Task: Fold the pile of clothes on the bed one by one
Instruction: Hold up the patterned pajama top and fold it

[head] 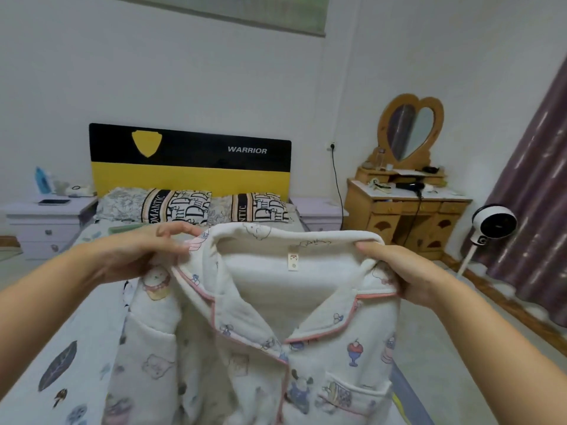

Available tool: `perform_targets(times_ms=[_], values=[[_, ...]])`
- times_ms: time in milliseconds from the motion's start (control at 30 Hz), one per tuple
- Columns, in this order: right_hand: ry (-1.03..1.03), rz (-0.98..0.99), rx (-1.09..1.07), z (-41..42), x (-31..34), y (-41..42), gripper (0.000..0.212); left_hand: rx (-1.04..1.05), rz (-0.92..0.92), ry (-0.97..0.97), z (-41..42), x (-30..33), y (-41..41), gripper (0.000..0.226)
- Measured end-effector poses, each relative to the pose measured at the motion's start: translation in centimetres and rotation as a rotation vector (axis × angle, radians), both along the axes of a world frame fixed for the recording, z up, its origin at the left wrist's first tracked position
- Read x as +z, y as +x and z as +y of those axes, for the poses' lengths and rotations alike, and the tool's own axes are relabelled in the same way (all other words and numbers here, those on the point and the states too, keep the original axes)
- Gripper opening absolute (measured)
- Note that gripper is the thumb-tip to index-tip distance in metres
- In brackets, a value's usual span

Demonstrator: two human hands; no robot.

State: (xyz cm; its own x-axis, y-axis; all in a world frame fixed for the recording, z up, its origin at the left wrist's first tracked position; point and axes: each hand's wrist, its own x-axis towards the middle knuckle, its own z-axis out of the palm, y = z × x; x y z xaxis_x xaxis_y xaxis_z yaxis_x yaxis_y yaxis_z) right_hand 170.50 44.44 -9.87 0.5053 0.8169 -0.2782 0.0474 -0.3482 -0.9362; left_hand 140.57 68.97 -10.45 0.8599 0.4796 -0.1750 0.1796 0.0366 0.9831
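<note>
Both hands, left (144, 253) and right (399, 271), grip clenched on quilted, pink-piped pajama top (276, 348) shoulders, held above bed (46, 348).

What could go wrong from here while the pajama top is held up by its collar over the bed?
1. The left hand pinches the pajama top only at the shoulder edge with a few fingers, so the thick fabric might slip out.
2. The front hangs open below the collar, so it may land creased or lopsided on the bed.
3. The right hand grips its side more fully, so the top may tilt leftward as it is lowered.
</note>
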Motion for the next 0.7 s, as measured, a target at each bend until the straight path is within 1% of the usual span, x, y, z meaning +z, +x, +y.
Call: perform_targets(times_ms=[33, 100, 133, 167, 200, 233, 267, 300, 333, 467, 567, 633, 700], values=[[0.022, 0.094, 0.116, -0.5, 0.0, 0.4, 0.022, -0.032, 0.004, -0.007, 0.1, 0.0, -0.4, 0.072], [0.048, 0.191, 0.295, -1.1, -0.3, 1.3, 0.040, -0.021, 0.012, -0.005, 0.4, -0.7, -0.7, 0.054], [0.053, 0.196, 0.334, -1.2, -0.6, 1.6, 0.046, -0.003, 0.019, 0.030, 0.4, -1.2, -0.7, 0.041], [0.049, 0.154, 0.339, -1.2, -1.1, 1.9, 0.045, 0.022, 0.031, 0.079, 0.2, -1.8, -0.7, 0.028], [0.038, 0.045, 0.313, -1.1, -1.7, 1.9, 0.037, 0.050, 0.039, 0.124, 0.0, -2.4, -0.5, 0.019], [0.023, -0.117, 0.258, -0.9, -2.2, 1.7, 0.024, 0.084, 0.038, 0.149, -0.2, -3.0, -0.3, 0.013], [0.016, -0.281, 0.178, -0.6, -2.6, 1.4, 0.013, 0.115, 0.030, 0.156, -0.4, -3.5, -0.1, 0.011], [0.030, -0.409, 0.102, -0.1, -3.1, 1.3, 0.007, 0.152, 0.019, 0.156, -0.6, -4.0, 0.1, 0.013], [0.059, -0.483, 0.045, 0.4, -3.7, 1.2, 0.005, 0.201, 0.011, 0.167, -0.8, -4.6, 0.3, 0.016], [0.119, -0.619, -0.014, 2.0, -6.3, 0.6, 0.004, 0.442, 0.103, 0.342, -1.6, -6.8, 1.0, 0.027], [0.199, -0.658, -0.066, 2.8, -7.9, 0.4, 0.014, 0.583, 0.179, 0.528, -2.8, -7.9, 1.0, 0.031], [0.221, -0.689, -0.094, 3.1, -8.7, 0.2, 0.012, 0.653, 0.191, 0.619, -3.6, -8.4, 0.9, 0.030], [0.220, -0.725, -0.120, 3.2, -9.3, -0.3, 0.011, 0.673, 0.203, 0.633, -4.2, -8.9, 0.6, 0.022]])
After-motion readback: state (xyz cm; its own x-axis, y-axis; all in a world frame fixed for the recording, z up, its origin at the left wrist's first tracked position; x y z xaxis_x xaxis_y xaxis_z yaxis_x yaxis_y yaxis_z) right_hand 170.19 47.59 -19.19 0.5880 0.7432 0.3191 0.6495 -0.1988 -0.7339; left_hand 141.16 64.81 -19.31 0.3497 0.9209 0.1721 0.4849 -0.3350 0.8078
